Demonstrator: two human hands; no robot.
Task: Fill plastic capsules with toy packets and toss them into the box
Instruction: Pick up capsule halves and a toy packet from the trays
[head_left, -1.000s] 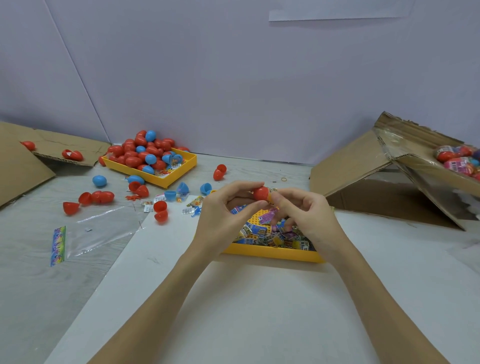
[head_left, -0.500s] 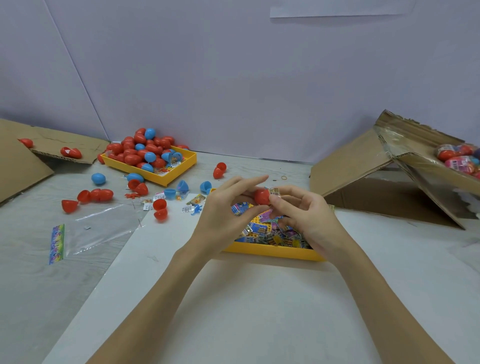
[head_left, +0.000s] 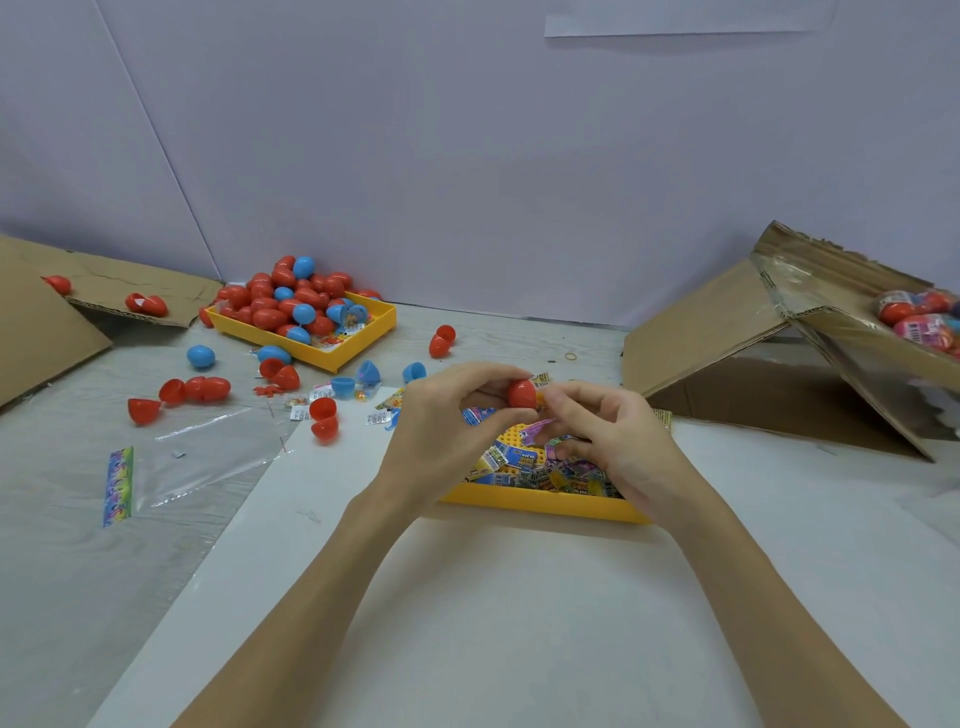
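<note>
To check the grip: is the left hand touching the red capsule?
Touching. The head view shows the left hand pinching the red capsule between thumb and fingers.

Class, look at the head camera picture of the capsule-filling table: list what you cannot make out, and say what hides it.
- Red capsule: whether it holds a packet; its shell, the left hand and right hand cover it.
- Cardboard box: its far side is cut off by the right edge.
- Toy packets: print too small and blurred.
- Near yellow tray: partly hidden behind both hands.
</note>
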